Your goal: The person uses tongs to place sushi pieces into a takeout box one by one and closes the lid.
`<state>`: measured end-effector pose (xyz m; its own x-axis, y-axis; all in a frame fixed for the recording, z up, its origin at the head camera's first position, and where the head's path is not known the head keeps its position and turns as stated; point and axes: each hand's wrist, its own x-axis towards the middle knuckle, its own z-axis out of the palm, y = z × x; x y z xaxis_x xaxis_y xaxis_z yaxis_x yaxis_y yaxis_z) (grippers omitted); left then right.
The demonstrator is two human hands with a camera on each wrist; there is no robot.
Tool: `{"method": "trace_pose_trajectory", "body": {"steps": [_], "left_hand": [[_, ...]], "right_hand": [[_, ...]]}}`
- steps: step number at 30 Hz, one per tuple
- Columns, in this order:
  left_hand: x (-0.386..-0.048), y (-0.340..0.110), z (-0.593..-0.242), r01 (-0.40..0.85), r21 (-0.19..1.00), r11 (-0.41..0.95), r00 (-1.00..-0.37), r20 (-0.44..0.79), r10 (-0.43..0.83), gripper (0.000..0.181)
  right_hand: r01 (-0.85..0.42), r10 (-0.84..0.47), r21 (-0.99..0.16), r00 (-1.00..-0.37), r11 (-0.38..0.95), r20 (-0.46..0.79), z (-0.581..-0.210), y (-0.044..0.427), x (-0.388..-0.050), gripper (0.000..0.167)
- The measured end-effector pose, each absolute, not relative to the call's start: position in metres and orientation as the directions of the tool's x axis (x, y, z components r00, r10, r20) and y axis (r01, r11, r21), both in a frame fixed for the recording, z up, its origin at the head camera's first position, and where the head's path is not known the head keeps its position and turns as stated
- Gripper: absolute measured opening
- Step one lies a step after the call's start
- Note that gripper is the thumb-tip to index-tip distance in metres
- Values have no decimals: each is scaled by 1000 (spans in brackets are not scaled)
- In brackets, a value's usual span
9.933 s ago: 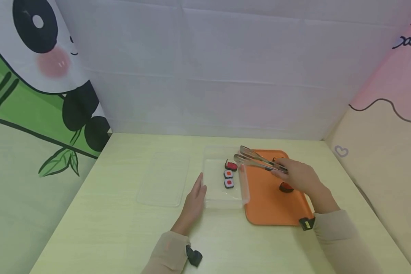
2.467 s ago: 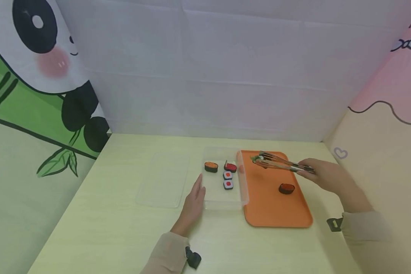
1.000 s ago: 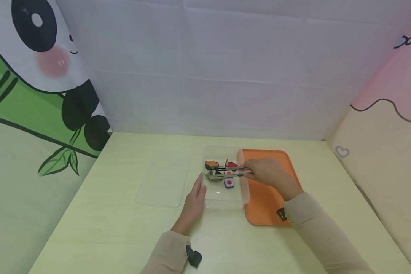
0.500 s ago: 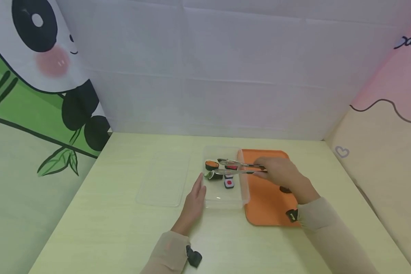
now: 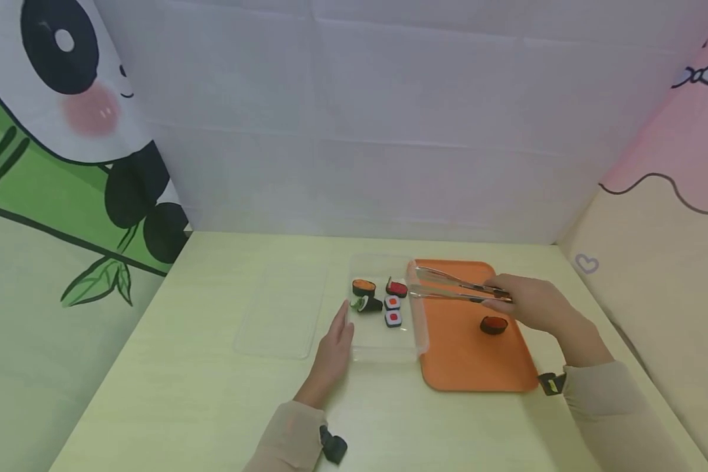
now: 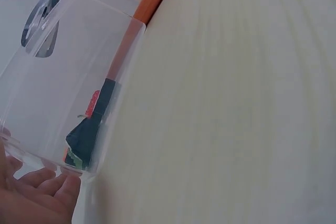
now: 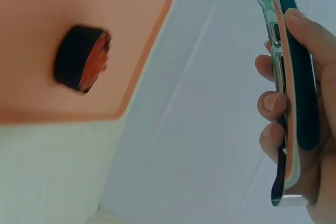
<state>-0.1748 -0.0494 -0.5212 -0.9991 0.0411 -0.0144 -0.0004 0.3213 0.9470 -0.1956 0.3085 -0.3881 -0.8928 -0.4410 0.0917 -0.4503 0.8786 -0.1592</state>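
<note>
My right hand (image 5: 533,303) grips a pair of metal tongs (image 7: 299,87) with dark handle grips. The tongs' tips stand apart with nothing between them, over the right wall of the clear plastic box (image 5: 383,341). Against the box's left wall rests my left hand (image 5: 332,347), its fingers fairly straight. Inside the box lie an orange-topped sushi piece (image 5: 363,287), a dark hand roll with a green end (image 5: 368,303), a red-topped piece (image 5: 396,288) and two white rolls with red centres (image 5: 393,318). One red-topped sushi piece (image 7: 83,59) sits on the orange tray (image 5: 472,367).
A clear flat lid (image 5: 280,311) lies on the pale table (image 5: 171,393) left of the box. The box's right edge overlaps the tray's left edge. A white sheet (image 5: 354,131) stands behind the table, with printed cloths at both sides.
The orange-topped piece and then the hand roll have come into the box from the tray side. The tongs have released the roll and moved right. My left hand has stayed put.
</note>
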Motion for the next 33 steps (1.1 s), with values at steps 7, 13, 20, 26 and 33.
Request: {"method": "trace_pose_trajectory", "body": {"steps": [7,13,20,26,33], "left_hand": [[-174,-49,-522,-7,948,319,-999,-21,40,52],[-174,-49,-524,-2,947,321,-999,-17,45,52],[-176,-50,-525,-2,948,320,-999,-16,40,52],[-176,-51,-525,4,947,322,-999,-13,52,53],[-174,-50,-524,5,949,315,-999,-10,47,53]], "right_hand": [[-426,-414,-149,-904,892,104,-393,343,-182,31],[-393,-385,-178,-920,902,79,-396,368,-175,32],[-357,-355,-133,-934,925,37,-406,398,-166,30],[-311,-315,-119,-949,943,-14,-416,421,-158,35],[-312,-320,-137,-947,940,-41,-418,426,-151,33]]}}
